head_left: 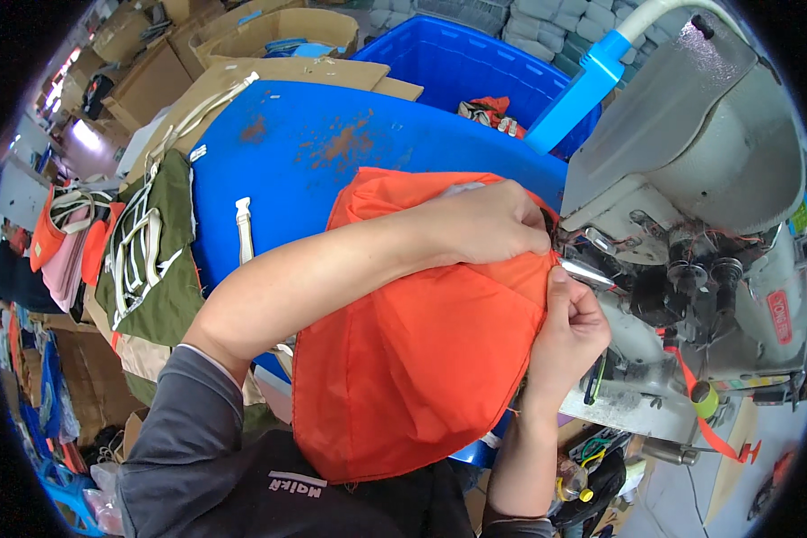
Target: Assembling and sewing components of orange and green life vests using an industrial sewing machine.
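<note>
An orange fabric piece [412, 359], seamed and bag-like, drapes from the blue table over my lap. My left hand [502, 224] reaches across its top, fingers curled down on the cloth close to the sewing machine [690, 215]. Just below, my right hand [569, 327] pinches the fabric's right edge between thumb and fingers. A narrow shiny metal part [587, 273] of the machine lies right beside both hands. The fingertips of my left hand are partly hidden.
The blue tabletop [287, 134] carries reddish-brown dust and a white buckle strap [244, 229]. Green fabric with white straps [157, 251] hangs at the left. Behind stand a blue bin [421, 49] and cardboard boxes [278, 31]. An orange ribbon [704, 421] dangles at the right.
</note>
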`<action>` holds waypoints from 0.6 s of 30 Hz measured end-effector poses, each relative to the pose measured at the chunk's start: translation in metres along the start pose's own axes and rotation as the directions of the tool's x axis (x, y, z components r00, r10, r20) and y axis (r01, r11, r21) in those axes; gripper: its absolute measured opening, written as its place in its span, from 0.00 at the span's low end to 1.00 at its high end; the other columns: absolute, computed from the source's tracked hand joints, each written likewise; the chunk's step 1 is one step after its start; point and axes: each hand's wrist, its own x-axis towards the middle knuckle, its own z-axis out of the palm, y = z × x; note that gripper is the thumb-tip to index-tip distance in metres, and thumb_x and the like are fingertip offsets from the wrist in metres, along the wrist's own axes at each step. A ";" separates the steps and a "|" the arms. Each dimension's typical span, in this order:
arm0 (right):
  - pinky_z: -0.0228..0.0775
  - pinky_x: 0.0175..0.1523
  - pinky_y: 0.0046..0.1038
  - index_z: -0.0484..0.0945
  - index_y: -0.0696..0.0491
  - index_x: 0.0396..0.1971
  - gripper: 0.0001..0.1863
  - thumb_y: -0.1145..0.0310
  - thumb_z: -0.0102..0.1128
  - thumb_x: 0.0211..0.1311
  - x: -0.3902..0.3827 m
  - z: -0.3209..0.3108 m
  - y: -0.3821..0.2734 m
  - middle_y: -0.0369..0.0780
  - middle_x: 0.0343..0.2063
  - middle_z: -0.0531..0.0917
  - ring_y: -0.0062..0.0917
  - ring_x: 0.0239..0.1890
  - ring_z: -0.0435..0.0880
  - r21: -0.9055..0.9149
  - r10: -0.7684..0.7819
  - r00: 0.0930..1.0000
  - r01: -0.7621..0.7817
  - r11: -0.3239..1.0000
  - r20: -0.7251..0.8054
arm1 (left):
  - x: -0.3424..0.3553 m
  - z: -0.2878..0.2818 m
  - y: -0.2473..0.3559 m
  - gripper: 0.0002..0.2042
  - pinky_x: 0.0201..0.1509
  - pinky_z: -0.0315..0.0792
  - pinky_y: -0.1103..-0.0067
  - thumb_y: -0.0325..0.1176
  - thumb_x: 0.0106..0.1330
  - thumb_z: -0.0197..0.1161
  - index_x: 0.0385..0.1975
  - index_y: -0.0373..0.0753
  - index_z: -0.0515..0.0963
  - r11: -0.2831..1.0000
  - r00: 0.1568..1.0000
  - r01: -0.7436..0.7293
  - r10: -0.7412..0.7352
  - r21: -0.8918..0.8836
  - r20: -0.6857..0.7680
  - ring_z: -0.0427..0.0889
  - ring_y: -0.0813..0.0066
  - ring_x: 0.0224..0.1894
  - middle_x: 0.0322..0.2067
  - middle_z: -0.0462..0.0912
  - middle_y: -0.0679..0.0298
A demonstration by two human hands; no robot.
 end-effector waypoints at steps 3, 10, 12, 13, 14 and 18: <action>0.54 0.25 0.12 0.82 0.61 0.27 0.10 0.72 0.63 0.67 0.000 0.000 0.000 0.28 0.19 0.78 0.04 0.20 0.65 0.007 0.000 1.000 0.000 1.000 0.007 | 0.001 0.000 -0.002 0.12 0.38 0.68 0.81 0.33 0.64 0.60 0.35 0.28 0.82 0.999 1.000 -0.005 0.005 -0.039 0.007 0.75 0.82 0.31 0.26 0.81 0.65; 0.52 0.24 0.13 0.81 0.61 0.26 0.11 0.71 0.62 0.68 0.002 -0.002 -0.002 0.27 0.18 0.76 0.04 0.20 0.64 -0.036 -0.013 1.000 0.013 0.999 -0.004 | 0.001 -0.002 0.008 0.12 0.38 0.68 0.81 0.34 0.63 0.60 0.36 0.30 0.83 0.997 1.000 0.019 -0.019 0.073 -0.009 0.75 0.83 0.31 0.26 0.81 0.66; 0.52 0.23 0.15 0.81 0.61 0.27 0.12 0.69 0.61 0.68 0.003 -0.007 -0.007 0.27 0.15 0.74 0.06 0.19 0.63 -0.137 0.006 0.998 0.003 0.991 0.067 | 0.000 -0.005 0.011 0.12 0.39 0.68 0.80 0.34 0.62 0.61 0.38 0.31 0.83 0.996 0.998 0.057 -0.056 0.064 -0.013 0.76 0.83 0.31 0.26 0.81 0.65; 0.52 0.23 0.15 0.81 0.61 0.27 0.12 0.69 0.61 0.68 0.005 -0.015 -0.009 0.27 0.15 0.74 0.06 0.19 0.63 -0.138 0.003 0.998 0.006 0.990 0.066 | 0.001 -0.004 0.008 0.12 0.39 0.68 0.80 0.34 0.62 0.61 0.38 0.31 0.83 0.997 0.999 0.054 -0.053 0.063 -0.012 0.76 0.83 0.31 0.26 0.81 0.65; 0.54 0.23 0.17 0.82 0.60 0.28 0.11 0.68 0.61 0.68 0.006 -0.028 -0.012 0.29 0.15 0.75 0.08 0.18 0.64 -0.309 0.003 0.991 0.040 0.950 0.137 | 0.004 -0.002 0.001 0.13 0.40 0.68 0.81 0.34 0.63 0.60 0.39 0.32 0.83 0.999 0.999 0.034 -0.033 0.040 -0.021 0.76 0.83 0.33 0.27 0.82 0.64; 0.73 0.54 0.28 0.80 0.60 0.41 0.10 0.70 0.57 0.69 0.004 -0.096 -0.062 0.43 0.40 0.85 0.27 0.48 0.81 -0.659 -0.527 0.831 0.499 0.563 0.179 | -0.003 -0.005 0.018 0.14 0.43 0.69 0.81 0.33 0.62 0.60 0.42 0.33 0.84 0.992 0.995 0.100 -0.097 0.082 -0.038 0.78 0.83 0.37 0.31 0.84 0.64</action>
